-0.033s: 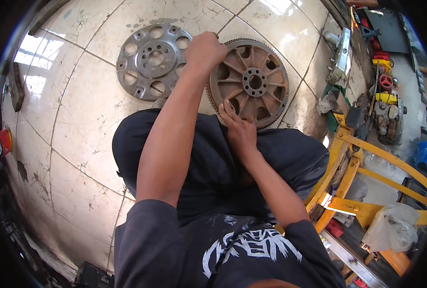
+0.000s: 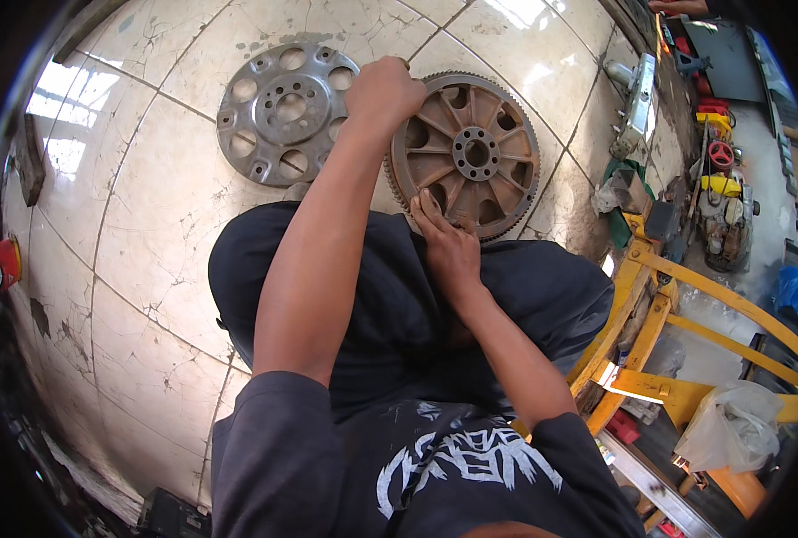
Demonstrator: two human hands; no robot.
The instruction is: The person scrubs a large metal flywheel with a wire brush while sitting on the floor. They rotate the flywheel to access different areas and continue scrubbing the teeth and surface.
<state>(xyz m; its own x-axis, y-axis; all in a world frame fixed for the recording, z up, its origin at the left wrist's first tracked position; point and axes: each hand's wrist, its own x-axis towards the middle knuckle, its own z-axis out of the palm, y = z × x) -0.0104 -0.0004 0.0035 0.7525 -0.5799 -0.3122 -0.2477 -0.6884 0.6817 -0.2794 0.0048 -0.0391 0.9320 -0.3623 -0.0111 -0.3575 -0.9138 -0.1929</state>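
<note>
A brown, rusty flywheel with a toothed ring gear round its rim lies flat on the floor before my knees. My left hand is closed in a fist at its upper left edge; a small dark bit shows past the knuckles, but what the fingers hold is hidden. At the near rim my right hand rests with its fingers stretched onto the metal. A grey steel disc with large round holes lies to the left, partly covered by my left hand and forearm.
Cracked cream floor tiles spread around me. To the right stand a yellow metal frame, a clear plastic bag and a machine with a red handwheel. A silvery metal part lies at the far right. Someone's hand shows at the top right.
</note>
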